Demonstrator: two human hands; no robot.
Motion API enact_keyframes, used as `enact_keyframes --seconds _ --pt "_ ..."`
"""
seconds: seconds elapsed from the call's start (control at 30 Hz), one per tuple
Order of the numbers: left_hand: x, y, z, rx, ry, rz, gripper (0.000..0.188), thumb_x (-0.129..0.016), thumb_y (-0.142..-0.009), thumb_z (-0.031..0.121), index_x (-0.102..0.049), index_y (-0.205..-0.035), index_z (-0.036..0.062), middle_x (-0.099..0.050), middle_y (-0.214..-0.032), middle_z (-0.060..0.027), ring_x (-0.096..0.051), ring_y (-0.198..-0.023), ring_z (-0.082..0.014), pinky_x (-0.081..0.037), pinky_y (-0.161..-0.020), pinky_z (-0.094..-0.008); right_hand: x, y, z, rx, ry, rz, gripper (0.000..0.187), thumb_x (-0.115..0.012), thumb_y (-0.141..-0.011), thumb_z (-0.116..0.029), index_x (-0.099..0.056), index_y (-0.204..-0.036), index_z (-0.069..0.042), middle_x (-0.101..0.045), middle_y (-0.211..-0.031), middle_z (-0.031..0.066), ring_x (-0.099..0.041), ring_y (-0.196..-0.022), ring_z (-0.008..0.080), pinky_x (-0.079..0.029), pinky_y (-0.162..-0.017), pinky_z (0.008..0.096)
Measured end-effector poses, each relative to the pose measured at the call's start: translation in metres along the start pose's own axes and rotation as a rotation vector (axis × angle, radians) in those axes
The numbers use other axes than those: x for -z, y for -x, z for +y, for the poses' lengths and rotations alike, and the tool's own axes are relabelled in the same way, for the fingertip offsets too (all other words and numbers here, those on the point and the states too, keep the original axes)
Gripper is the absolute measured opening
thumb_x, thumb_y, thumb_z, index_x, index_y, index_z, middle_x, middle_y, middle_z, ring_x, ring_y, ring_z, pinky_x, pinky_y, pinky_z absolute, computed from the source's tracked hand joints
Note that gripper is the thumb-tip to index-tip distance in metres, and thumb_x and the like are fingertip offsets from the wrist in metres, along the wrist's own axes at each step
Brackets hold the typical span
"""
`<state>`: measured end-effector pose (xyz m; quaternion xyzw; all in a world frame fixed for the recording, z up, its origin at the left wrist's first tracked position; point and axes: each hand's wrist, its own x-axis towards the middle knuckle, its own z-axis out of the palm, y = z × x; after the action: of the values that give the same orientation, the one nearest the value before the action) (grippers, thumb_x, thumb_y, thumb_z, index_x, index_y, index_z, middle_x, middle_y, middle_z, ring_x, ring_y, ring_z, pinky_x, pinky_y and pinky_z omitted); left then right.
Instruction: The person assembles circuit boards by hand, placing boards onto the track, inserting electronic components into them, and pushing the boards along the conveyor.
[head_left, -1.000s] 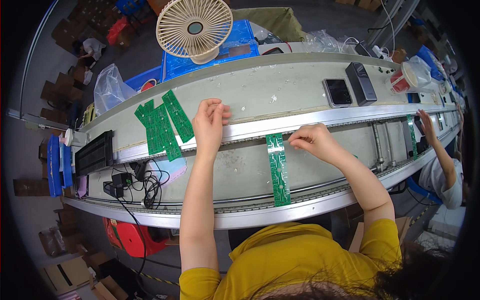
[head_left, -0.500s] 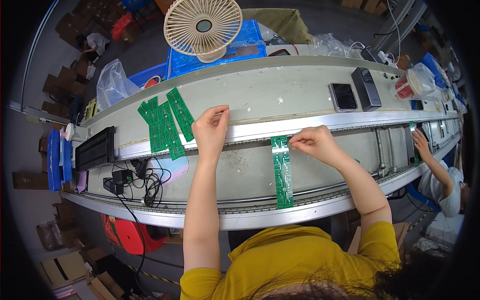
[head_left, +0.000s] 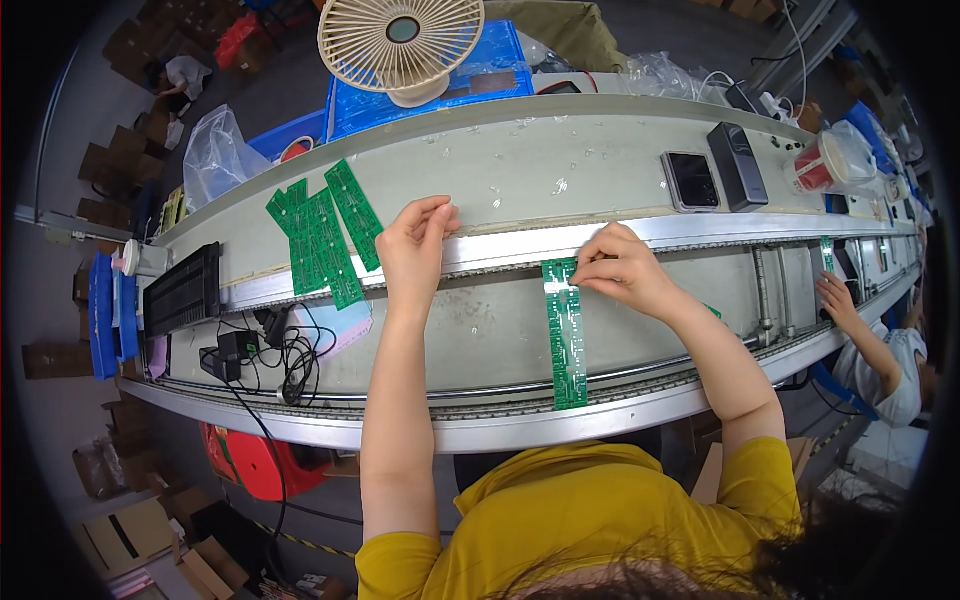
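A long green circuit board [head_left: 566,335] lies across the two rails of the conveyor line [head_left: 500,245] in front of me. My right hand [head_left: 622,268] pinches something small and pale at the board's far end, by the back rail. My left hand [head_left: 415,240] rests with curled fingers on the back rail, to the left of the board, holding nothing that I can see. A pile of several green circuit boards [head_left: 320,235] lies on the pale bench top just left of my left hand.
A beige desk fan [head_left: 400,45] stands at the back on a blue crate. Two dark phones [head_left: 712,172] and a red-and-clear tub [head_left: 825,165] lie right. A black tray [head_left: 182,290], adapter and cables [head_left: 265,350] sit left. Another person's hand [head_left: 835,298] works farther right.
The view has shifted a little. My right hand stays on the far end of the board and my left hand stays on the rail; neither has visibly let go or taken anything.
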<state>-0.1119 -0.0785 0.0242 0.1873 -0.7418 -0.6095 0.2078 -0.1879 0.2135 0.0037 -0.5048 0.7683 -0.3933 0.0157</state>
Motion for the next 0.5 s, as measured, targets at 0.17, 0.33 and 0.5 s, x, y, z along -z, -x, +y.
enact_keyframes --seconds 0.17,0.33,0.5 --pt "0.0008 0.0003 -0.0008 0.013 0.002 -0.011 0.010 -0.070 -0.093 0.001 -0.073 -0.101 -0.0034 -0.075 -0.087 -0.0099 -0.073 -0.078 -0.0149 -0.056 -0.071 -0.0212 0.0004 -0.0012 -0.0004 0.016 0.014 -0.010 0.013 -0.082 -0.075 -0.009 -0.079 -0.086 -0.015 -0.067 -0.096 -0.0062 -0.055 -0.095 0.0149 -0.045 -0.088 0.0305" --pt "0.0005 0.0012 0.0041 0.050 -0.004 -0.031 0.011 -0.070 -0.093 0.001 -0.073 -0.102 -0.0040 -0.075 -0.088 -0.0101 -0.074 -0.080 -0.0153 -0.057 -0.072 -0.0211 0.0002 -0.0012 -0.0004 0.027 0.027 -0.005 0.011 -0.081 -0.076 -0.011 -0.079 -0.085 -0.015 -0.066 -0.095 -0.0069 -0.055 -0.092 0.0150 -0.045 -0.091 0.0317" --pt "0.0010 0.0019 0.0053 0.088 0.054 -0.058 0.013 -0.071 -0.093 0.001 -0.072 -0.105 -0.0044 -0.076 -0.091 -0.0120 -0.075 -0.083 -0.0156 -0.058 -0.073 -0.0204 0.0005 -0.0004 0.0001 0.016 0.046 -0.027 0.013 -0.081 -0.075 -0.011 -0.079 -0.087 -0.015 -0.068 -0.097 -0.0063 -0.056 -0.097 0.0162 -0.045 -0.091 0.0324"
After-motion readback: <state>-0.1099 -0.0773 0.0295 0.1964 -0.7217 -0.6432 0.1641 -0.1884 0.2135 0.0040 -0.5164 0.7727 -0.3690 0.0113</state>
